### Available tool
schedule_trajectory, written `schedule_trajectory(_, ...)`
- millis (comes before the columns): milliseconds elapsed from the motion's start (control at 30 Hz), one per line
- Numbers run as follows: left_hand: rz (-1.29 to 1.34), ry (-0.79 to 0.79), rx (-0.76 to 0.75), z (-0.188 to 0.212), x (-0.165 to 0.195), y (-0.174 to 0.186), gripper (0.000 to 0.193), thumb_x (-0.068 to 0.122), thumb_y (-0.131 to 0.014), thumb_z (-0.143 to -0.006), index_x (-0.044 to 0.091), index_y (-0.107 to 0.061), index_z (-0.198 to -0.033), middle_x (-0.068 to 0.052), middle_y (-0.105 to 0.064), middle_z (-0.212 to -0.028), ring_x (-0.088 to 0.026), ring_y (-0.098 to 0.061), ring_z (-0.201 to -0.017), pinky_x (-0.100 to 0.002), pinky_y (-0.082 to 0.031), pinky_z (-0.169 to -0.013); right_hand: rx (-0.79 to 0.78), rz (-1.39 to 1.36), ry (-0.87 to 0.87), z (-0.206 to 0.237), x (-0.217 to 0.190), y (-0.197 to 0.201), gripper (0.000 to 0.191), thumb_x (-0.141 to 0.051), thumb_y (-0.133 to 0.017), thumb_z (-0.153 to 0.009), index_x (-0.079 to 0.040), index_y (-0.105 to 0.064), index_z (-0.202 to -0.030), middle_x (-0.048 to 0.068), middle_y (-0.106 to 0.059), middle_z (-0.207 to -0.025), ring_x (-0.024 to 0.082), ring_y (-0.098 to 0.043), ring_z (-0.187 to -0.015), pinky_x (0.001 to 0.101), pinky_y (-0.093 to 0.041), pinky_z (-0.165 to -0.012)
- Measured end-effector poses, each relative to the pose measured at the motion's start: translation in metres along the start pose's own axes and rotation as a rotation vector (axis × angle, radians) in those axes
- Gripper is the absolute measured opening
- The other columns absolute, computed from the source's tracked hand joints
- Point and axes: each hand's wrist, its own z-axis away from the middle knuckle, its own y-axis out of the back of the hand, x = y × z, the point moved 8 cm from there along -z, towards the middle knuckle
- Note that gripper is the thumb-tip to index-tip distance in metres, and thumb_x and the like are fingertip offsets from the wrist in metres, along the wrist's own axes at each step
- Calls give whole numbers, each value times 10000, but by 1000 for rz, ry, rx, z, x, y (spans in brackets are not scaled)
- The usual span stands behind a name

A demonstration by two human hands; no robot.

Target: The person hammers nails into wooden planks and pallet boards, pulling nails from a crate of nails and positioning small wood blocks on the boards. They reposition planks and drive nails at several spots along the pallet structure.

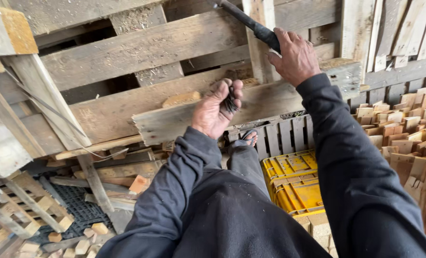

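The right hand is wrapped tight around the black handle of a hammer, raised above the pallet; the handle runs up and left from the fist to the top edge of the view, and the head is cut off there. The left hand is curled narrow around a small bunch of dark nails, pinched between thumb and fingers, just in front of the pallet's loose grey board. That board lies tilted across the pallet's lower part, its left end split and ragged.

The pallet itself stands up on edge, weathered, with sawdust lying on its blocks and boards. Both arms wear dark sleeves. Below the pallet, between the arms, a foot in a sandal rests against a low slatted piece of wood. Right of that foot sits a yellow crate, stacked on another of the same colour. Right of the pallet, a heap of short wood blocks fills the side of the view. Left of and below the pallet lie more slats, broken pallets and loose offcuts on a black grid mat. A thin wire hangs across the pallet's left side.
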Motion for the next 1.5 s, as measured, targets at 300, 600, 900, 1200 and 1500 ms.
schedule_trajectory(300,-9,126,-101,-9,15,-4,159,206,-698,-1045,47,-698,-1046,-100,-731,-1057,-204,-702,-928,-348,-606,-839,-437,19,-355,-33,32,-47,391,-325,-628,-949,-34,-603,-1209,134,-669,-839,282,-684,-633,465,-568,-564)
schedule_trajectory(600,-413,-24,28,30,21,-6,321,323,-657,-1019,8,-700,-1062,-101,-714,-905,-212,-687,-808,-355,-588,-756,-115,-365,-252,13,15,38,375,-323,-665,-920,-13,-635,-1131,79,-610,-874,166,-555,-631,356,-525,-546)
schedule_trajectory(900,-470,19,72,140,-74,33,389,450,-661,-999,62,-655,-970,1,-623,-739,-119,-555,-581,-285,-464,-505,278,-1342,-263,274,-108,73,257,-36,-738,-923,-37,-519,-1059,30,-620,-825,102,-607,-656,282,-508,-591)
schedule_trajectory(1200,-300,187,-16,208,-210,61,238,294,-653,-1015,69,-650,-1092,31,-617,-822,-110,-575,-731,-259,-464,-638,289,-1504,-534,416,-133,6,187,-12,-719,-931,-31,-544,-994,-1,-560,-718,98,-539,-469,259,-441,-403)
schedule_trajectory(1500,-318,325,-122,241,-218,52,268,165,-627,-1030,22,-669,-1253,2,-686,-944,-121,-658,-885,-260,-529,-774,300,-1473,-539,435,-131,5,180,-44,-722,-932,-33,-561,-1011,6,-572,-683,93,-544,-466,246,-428,-403)
